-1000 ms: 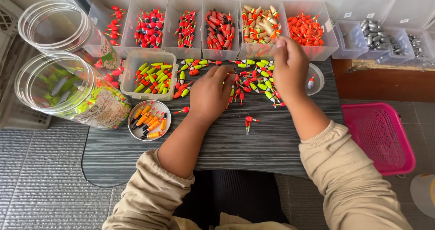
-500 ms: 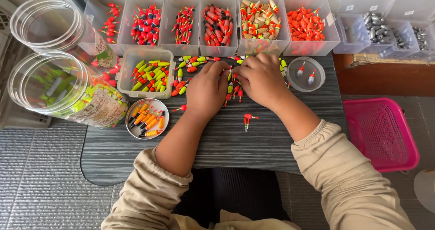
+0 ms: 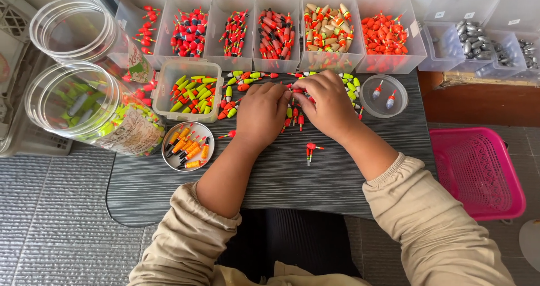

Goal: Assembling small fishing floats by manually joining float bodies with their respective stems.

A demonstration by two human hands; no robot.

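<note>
1. Far left: a pale plastic crate (image 3: 14, 66) is seen on a grey ribbed floor mat (image 3: 50, 224).
2. Two clear round jars (image 3: 93, 103) are laid on their sides at the left edge of the dark ribbed table (image 3: 281, 179); the nearer one is filled with yellow-green floats.
3. One small clear tub (image 3: 188, 90) of yellow-green floats is set beside the jars; one round lid (image 3: 185, 146) with orange floats is placed just in front of it.
4. Six clear bins (image 3: 275, 32) are lined along the back edge, each filled with red, orange or mixed floats.
5. The loose float pile (image 3: 242, 89) is spread at table centre, under and around both hands.
6. The left hand (image 3: 261, 114) is rested palm down on the pile, fingers curled, tips touching the right hand.
7. The right hand (image 3: 329, 106) is curled over the pile, fingertips pressed to the left hand's; a small float seems pinched between them, not clearly seen.
8. One stray red float (image 3: 310, 148) is left near the right wrist.
9. One round dish (image 3: 385, 96) holds two floats.
10. Three small bins of grey sinkers (image 3: 478, 44) are seen back right.
11. One pink basket (image 3: 475, 170) is placed on the floor, right.
</note>
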